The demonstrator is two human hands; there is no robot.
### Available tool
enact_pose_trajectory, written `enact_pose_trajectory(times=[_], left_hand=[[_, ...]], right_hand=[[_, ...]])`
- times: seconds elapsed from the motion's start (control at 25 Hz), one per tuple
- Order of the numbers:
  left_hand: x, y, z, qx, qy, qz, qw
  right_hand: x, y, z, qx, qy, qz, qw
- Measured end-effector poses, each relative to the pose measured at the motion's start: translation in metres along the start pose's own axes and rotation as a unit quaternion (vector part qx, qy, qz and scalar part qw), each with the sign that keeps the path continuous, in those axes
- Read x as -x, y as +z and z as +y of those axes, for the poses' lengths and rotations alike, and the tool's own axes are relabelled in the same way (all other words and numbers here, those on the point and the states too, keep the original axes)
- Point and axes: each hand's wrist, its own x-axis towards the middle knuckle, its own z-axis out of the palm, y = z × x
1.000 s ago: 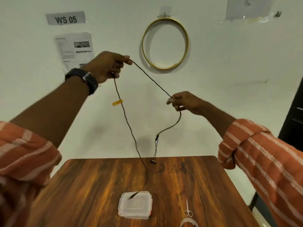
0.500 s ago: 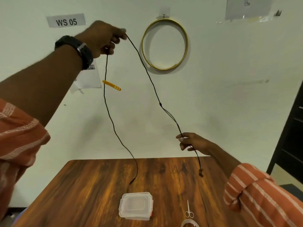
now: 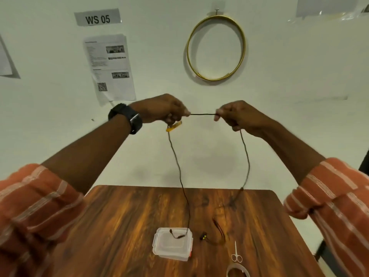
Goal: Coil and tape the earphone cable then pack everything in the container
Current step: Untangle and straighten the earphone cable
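Note:
A thin black earphone cable (image 3: pixel 202 114) is stretched level between my two hands, held up in front of the wall. My left hand (image 3: pixel 162 109) pinches one side of it, with a small yellow tag (image 3: pixel 174 125) hanging just below the fingers. My right hand (image 3: pixel 237 115) pinches the other side. One strand drops from the left hand onto the lid of the clear plastic container (image 3: pixel 172 245). The other strand falls from the right hand to the table (image 3: pixel 111 226), ending in earbuds (image 3: pixel 203 237) beside the container.
Small scissors (image 3: pixel 236 253) and a roll of clear tape (image 3: pixel 237 271) lie at the table's near right. A gold hoop (image 3: pixel 216 47), a "WS 05" label and paper sheets hang on the white wall behind. A dark cabinet edge shows at far right.
My left hand came down from high at the left and my right hand rose, so both now meet at chest height. The cable ends dropped onto the container lid and table.

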Motion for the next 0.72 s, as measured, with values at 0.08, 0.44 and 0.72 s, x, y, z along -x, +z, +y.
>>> enact_pose_trajectory(times=[0.08,0.44,0.72], left_hand=[[0.023,-0.017,-0.037,0.022,0.001,-0.002,1.0],[0.083,-0.058,-0.138,0.072,-0.096,0.116,0.986],[0.041,-0.001,-0.074,0.037,-0.035,0.038,0.998]], right_hand=[[0.015,-0.007,0.032,-0.011,0.035,0.009,0.999],[0.041,-0.012,0.155,-0.21,0.315,0.349,0.857],[0.001,0.097,0.029,-0.086,0.07,0.104,0.988]])
